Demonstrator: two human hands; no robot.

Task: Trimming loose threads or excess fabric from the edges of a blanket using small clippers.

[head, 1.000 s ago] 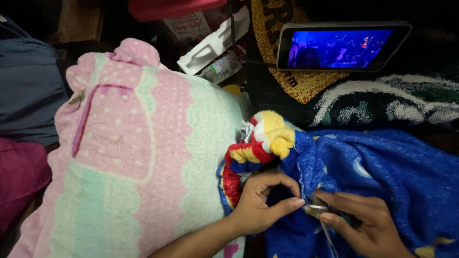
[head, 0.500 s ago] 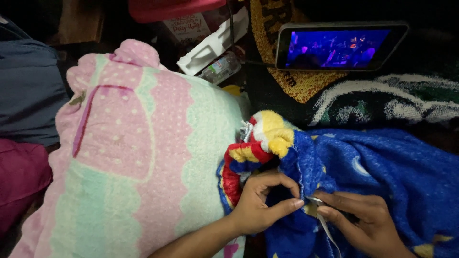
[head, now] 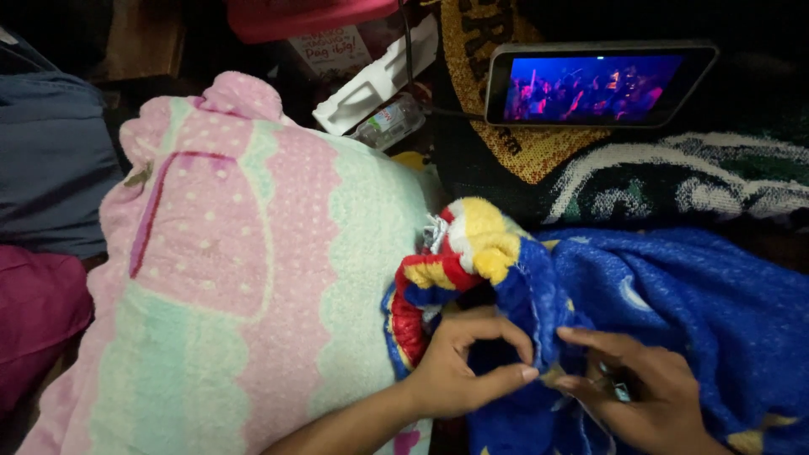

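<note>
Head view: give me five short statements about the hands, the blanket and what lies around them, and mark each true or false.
1. The left hand pinches a fold of the blue fleece blanket. True.
2. The right hand rests on the pink and mint pillow. False: it lies on the blue blanket, with a small metal thing, too small to tell, at its fingers.
3. The phone at the top right has a lit screen. True.
4. The blanket's bunched edge is plain blue. False: it shows red, yellow and white.
5. The pillow lies right of the blanket. False: it lies left of it.
</note>
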